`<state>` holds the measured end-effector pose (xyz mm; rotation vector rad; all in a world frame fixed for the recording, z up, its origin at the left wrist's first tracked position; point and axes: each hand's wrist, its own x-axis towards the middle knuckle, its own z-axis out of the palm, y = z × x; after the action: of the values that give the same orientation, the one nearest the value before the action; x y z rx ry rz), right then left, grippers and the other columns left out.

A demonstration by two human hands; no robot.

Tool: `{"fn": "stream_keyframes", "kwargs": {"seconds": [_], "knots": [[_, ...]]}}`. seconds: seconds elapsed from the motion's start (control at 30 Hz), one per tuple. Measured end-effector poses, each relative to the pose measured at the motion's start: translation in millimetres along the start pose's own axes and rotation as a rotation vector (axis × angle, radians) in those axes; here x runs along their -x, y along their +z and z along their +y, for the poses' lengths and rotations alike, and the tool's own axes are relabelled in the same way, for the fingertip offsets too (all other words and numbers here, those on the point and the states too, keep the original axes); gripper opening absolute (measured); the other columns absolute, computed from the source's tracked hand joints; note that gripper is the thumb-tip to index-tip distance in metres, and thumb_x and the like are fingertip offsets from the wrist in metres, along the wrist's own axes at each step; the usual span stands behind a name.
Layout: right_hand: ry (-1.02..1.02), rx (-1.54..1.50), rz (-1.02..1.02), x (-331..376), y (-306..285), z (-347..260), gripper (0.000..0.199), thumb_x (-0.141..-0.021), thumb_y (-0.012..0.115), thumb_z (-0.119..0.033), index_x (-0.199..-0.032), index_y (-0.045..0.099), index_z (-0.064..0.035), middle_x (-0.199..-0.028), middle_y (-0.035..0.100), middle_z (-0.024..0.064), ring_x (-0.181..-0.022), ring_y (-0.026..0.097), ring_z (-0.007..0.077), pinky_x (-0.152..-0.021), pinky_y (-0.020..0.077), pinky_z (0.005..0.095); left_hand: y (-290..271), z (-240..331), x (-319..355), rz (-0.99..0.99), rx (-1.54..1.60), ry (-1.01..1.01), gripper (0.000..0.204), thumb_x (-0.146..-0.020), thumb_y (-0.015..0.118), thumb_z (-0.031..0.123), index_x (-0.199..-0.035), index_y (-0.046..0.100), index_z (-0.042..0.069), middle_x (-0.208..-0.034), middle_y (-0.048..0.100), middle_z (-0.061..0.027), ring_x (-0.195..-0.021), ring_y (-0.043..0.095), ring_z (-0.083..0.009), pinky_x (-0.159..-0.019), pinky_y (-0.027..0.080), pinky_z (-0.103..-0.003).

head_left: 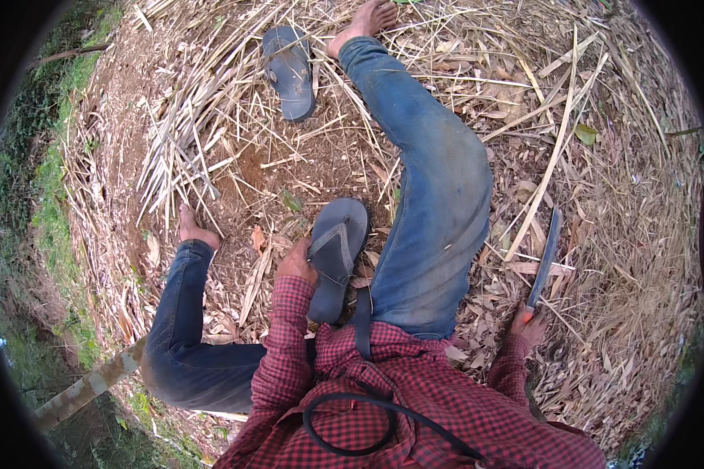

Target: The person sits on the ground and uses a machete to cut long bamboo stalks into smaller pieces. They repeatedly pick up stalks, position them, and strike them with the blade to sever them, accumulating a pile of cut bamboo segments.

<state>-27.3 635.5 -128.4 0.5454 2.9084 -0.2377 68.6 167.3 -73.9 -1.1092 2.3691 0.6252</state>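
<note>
My left hand (pixel 297 262) is closed on the edge of a dark grey flip-flop (pixel 341 254), at its strap, between my spread legs. The sole stands toe end away from me, and its heel end lies close to my shirt. Out to the right, my right hand (pixel 529 328) is wrapped round the orange handle of a machete (pixel 546 262). Its long dark blade points away from me, low over the dry leaves. A second grey flip-flop (pixel 289 74) lies on the ground farther off, with thin strips across it.
Pale split strips (pixel 184 144) lie in a loose heap at the far left. Longer strips (pixel 547 172) cross the leaf litter on the right. My jeans-clad legs (pixel 438 187) frame the middle. A pole (pixel 94 387) lies behind my left knee; green plants (pixel 51 211) edge the left.
</note>
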Motion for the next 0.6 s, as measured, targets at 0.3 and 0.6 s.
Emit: {"fn": "stream_keyframes", "kwargs": {"seconds": [0.3, 0.6], "knots": [[0.199, 0.054, 0.034, -16, 29, 14, 0.072, -0.079, 0.061, -0.050, -0.129, 0.043, -0.0020, -0.133, 0.038, 0.0203, -0.122, 0.040, 0.0352, -0.098, 0.0369, 0.0447, -10, 68, -21, -0.116, -0.006, 0.031, 0.039, -0.077, 0.066, 0.023, -0.112, 0.058, 0.007, -0.103, 0.063, -0.0156, -0.098, 0.060, -0.0317, -0.088, 0.047, -0.037], [0.149, 0.072, 0.026, -15, 31, 23, 0.067, -0.084, 0.052, -0.053, -0.128, 0.044, -0.0030, -0.137, 0.035, 0.0180, -0.127, 0.033, 0.0330, -0.102, 0.0312, 0.0444, -56, 57, -27, -0.634, 0.311, 0.171, 0.032, -0.086, 0.057, 0.014, -0.118, 0.059, 0.011, -0.092, 0.065, -0.0024, -0.078, 0.057, -0.0094, -0.069, 0.050, -0.026]]}}
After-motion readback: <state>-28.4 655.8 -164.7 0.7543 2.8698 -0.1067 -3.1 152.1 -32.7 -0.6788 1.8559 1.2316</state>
